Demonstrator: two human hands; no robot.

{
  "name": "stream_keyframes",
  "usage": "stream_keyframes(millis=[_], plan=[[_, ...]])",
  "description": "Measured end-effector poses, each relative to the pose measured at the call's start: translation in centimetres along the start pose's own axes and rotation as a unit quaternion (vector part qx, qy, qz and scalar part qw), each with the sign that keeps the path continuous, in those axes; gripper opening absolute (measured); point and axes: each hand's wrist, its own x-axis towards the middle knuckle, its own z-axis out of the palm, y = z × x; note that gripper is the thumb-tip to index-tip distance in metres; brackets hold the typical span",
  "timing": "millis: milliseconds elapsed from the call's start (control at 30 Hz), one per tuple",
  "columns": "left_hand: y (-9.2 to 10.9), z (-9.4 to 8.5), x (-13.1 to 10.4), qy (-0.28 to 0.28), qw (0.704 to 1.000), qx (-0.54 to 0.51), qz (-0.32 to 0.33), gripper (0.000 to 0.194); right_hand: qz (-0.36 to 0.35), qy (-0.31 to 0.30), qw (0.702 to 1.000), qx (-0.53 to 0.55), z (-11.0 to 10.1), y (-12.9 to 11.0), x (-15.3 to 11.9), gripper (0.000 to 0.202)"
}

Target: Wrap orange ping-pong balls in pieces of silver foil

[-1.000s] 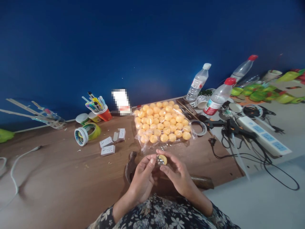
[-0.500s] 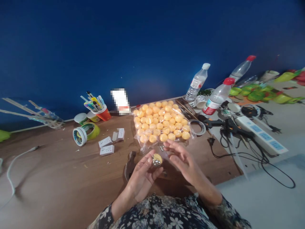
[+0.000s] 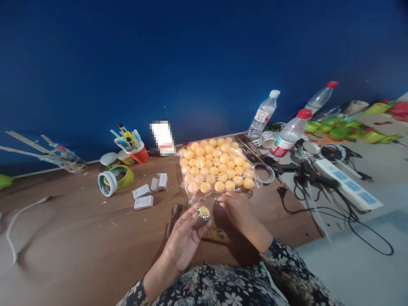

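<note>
A yellow ball partly covered with shiny silver pieces (image 3: 203, 215) is held between the thumb and fingers of my left hand (image 3: 184, 238). My right hand (image 3: 237, 212) is just right of it, fingers drawn together near the front edge of the clear bag; anything at its fingertips is too small to name. The clear bag of yellow balls (image 3: 218, 165) lies flat beyond both hands. Under and behind my hands rests a hammer-like tool, its dark head (image 3: 174, 214) at the left and its wooden handle (image 3: 216, 235) below the ball.
Small white boxes (image 3: 143, 202), tape rolls (image 3: 107, 184) and a cup of pens (image 3: 137, 152) stand left of the bag. Rightward are bottles (image 3: 290, 134), a grey tape roll (image 3: 264, 173), glue guns (image 3: 318, 177), a power strip (image 3: 349, 185) and cords.
My right hand has moved down and closed its fingers by the bag's edge. My left hand has shifted slightly left with the ball, and more of the wooden handle shows.
</note>
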Motion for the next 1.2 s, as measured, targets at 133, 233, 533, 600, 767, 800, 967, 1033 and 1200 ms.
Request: stream_keyframes(millis=[133, 233, 533, 600, 767, 800, 967, 1033, 1200], plan=[[0.1, 0.1, -0.1, -0.005, 1.000, 0.004, -0.003, 0.025, 0.011, 0.013, 1.000, -0.001, 0.5, 0.0, 0.0, 0.017], [0.1, 0.1, -0.2, -0.008, 1.000, 0.001, -0.006, 0.026, 0.017, 0.025, 0.999, 0.027, 0.8, 0.5, -0.1, 0.018], [-0.3, 0.2, 0.0, -0.031, 0.999, 0.003, -0.024, 0.022, 0.083, 0.014, 0.900, 0.428, -0.9, -0.4, -2.0, 0.017], [-0.3, 0.3, 0.0, -0.021, 0.999, 0.005, -0.029, 0.022, 0.117, -0.025, 0.847, 0.519, -1.4, -1.2, -2.6, 0.018], [-0.4, 0.5, -0.1, -0.014, 0.999, 0.019, -0.038, 0.023, 0.152, 0.016, 0.801, 0.579, -2.1, -3.1, -3.4, 0.019], [-0.4, 0.5, -0.1, -0.015, 0.999, 0.023, -0.038, 0.023, 0.147, 0.035, 0.806, 0.573, -2.2, -3.4, -3.5, 0.019], [-0.4, 0.9, -0.4, -0.022, 0.997, 0.056, -0.042, 0.027, 0.097, 0.094, 0.862, 0.488, -2.0, -4.1, -3.9, 0.012], [-0.4, 1.0, -0.6, -0.024, 0.996, 0.072, -0.036, 0.027, 0.063, 0.109, 0.884, 0.450, -1.9, -4.2, -4.1, 0.013], [-0.3, 1.3, -0.9, -0.012, 0.994, 0.106, -0.007, 0.023, 0.004, 0.148, 0.906, 0.397, -1.7, -4.0, -4.2, 0.014]])
